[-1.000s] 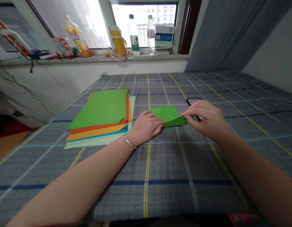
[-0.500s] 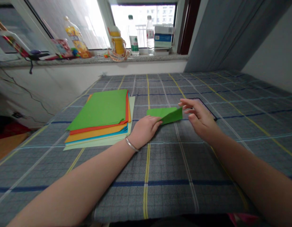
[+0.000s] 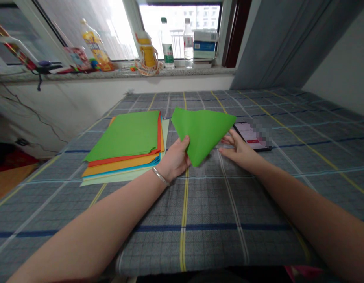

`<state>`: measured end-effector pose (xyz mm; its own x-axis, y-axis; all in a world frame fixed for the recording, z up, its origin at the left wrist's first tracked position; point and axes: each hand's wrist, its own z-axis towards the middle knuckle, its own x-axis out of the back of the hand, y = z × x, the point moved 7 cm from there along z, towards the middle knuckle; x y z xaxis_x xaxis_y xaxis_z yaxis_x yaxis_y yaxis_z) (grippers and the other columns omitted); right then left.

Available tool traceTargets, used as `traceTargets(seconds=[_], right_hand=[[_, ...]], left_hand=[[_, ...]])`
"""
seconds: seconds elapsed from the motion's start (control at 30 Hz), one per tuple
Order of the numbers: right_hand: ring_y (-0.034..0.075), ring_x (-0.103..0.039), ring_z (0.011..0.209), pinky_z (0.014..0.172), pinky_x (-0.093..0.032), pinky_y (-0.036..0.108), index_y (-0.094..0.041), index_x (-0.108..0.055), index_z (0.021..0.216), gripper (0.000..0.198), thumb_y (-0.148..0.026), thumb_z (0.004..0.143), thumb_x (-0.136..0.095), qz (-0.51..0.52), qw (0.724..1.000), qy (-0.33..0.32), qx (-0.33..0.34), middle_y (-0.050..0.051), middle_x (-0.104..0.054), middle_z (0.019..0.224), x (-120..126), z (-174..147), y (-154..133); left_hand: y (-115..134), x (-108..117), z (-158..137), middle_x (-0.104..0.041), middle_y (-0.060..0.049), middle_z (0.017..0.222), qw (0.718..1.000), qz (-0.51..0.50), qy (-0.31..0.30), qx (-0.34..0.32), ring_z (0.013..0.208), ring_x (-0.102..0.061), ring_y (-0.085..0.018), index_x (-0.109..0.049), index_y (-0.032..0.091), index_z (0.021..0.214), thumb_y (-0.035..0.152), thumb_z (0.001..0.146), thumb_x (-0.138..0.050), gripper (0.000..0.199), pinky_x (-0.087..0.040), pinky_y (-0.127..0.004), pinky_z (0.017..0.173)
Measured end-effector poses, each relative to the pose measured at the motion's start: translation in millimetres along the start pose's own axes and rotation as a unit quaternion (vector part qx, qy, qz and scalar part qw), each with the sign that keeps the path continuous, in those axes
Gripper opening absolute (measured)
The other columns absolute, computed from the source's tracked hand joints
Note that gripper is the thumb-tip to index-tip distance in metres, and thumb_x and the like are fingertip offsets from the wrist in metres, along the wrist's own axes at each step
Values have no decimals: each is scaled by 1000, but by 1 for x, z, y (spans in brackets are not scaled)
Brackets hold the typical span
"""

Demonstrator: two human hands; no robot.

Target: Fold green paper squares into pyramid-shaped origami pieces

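Note:
A folded sheet of green paper [image 3: 202,131] is held up off the cloth, its broad face toward me and one corner pointing down. My left hand [image 3: 179,155] pinches its lower left edge, thumb in front and fingers behind. At the paper's right side is my right hand [image 3: 236,148], fingers apart and holding nothing; its fingertips come close to the edge, and I cannot tell whether they touch. Left of the paper lies a stack of coloured paper [image 3: 125,133], green on top, with red, orange, blue and pale green sheets beneath.
A phone [image 3: 252,135] with a lit screen lies just beyond my right hand. The plaid cloth [image 3: 211,204] covers the surface. Along the windowsill [image 3: 119,72] stand several bottles, a yellow cup [image 3: 148,53] and a blue-and-white box [image 3: 204,46].
The green paper has been lifted from the cloth and turned to show its broad face. My left hand now grips its edge. My right hand has moved slightly left and down, uncovering the phone.

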<state>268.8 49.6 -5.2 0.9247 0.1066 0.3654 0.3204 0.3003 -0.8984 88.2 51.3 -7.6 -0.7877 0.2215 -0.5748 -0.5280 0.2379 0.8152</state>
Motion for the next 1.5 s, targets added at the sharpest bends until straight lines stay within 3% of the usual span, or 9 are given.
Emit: traceTargets(seconds=[0.2, 0.4, 0.5, 0.63, 0.87, 1.03, 1.27, 1.37, 1.5], right_hand=[[24, -66, 108, 101, -47, 47, -25, -56, 118, 46, -44, 78, -68, 125, 988, -62, -62, 7, -71, 114, -12, 1, -6], [22, -71, 89, 86, -56, 42, -24, -61, 105, 33, -38, 76, -69, 177, 980, 13, -95, 6, -74, 101, 1, 2, -9], [18, -69, 69, 61, -57, 33, -24, -60, 107, 33, -32, 77, -67, 122, 984, 43, -122, 4, -74, 91, 10, 1, -3], [13, -55, 44, 35, -39, 24, -22, -59, 108, 31, -34, 79, -65, -7, 988, 38, -153, 2, -71, 76, 18, -2, 4], [19, -66, 65, 49, -46, 27, -21, -59, 95, 19, -29, 79, -66, -169, 975, -7, -145, 4, -70, 76, 16, -2, -1], [25, -69, 77, 60, -51, 34, -22, -59, 97, 23, -31, 77, -68, -211, 968, -30, -132, 7, -72, 84, 16, 0, 5], [17, -59, 50, 43, -41, 28, -20, -29, 150, 93, -30, 71, -75, -163, 978, -9, -128, -3, -65, 62, 19, -5, 10], [13, -49, 40, 37, -31, 25, -20, -29, 151, 93, -32, 70, -73, -179, 976, -24, -123, -8, -55, 52, 20, -5, 6], [13, -48, 42, 38, -31, 26, -20, -66, 118, 47, -37, 75, -66, -200, 967, -90, -130, -4, -55, 53, 18, -4, 6]], left_hand=[[1, 4, 1, -65, -9, 126, 1000, -2, 17, -22, 114, -63, -24, -50, 21, 131, 30, 97, -50, 36, -48, -48, 104], [8, 7, -2, -61, -6, 131, 981, 151, 26, -119, 123, -56, -22, -49, 22, 131, 34, 95, -50, 38, -40, -44, 112], [18, 8, -4, -60, -8, 131, 931, 309, 33, -194, 124, -54, -22, -52, 17, 125, 30, 92, -53, 35, -37, -41, 113], [27, 10, -6, -60, -12, 128, 864, 438, 61, -239, 120, -56, -23, -48, 13, 124, 25, 85, -58, 42, -42, -40, 108], [23, 16, -7, -63, -16, 121, 755, 636, 105, -120, 111, -62, -32, -46, 12, 131, 25, 80, -62, 56, -46, -50, 101], [23, 13, -8, -57, -20, 130, 785, 598, 85, -138, 118, -58, -35, -24, 8, 148, 25, 73, -71, 90, -40, -51, 106], [16, 16, -9, -52, -20, 137, 872, 462, 44, -156, 122, -55, -35, 6, 18, 155, 26, 60, -84, 131, -32, -53, 112], [16, 12, -8, -42, -23, 145, 846, 501, 15, -183, 129, -48, -36, 7, 15, 155, 28, 62, -83, 130, -29, -52, 113], [12, 7, -5, -50, -19, 139, 780, 597, -22, -189, 129, -47, -35, -20, 16, 153, 28, 77, -68, 91, -30, -53, 111]])
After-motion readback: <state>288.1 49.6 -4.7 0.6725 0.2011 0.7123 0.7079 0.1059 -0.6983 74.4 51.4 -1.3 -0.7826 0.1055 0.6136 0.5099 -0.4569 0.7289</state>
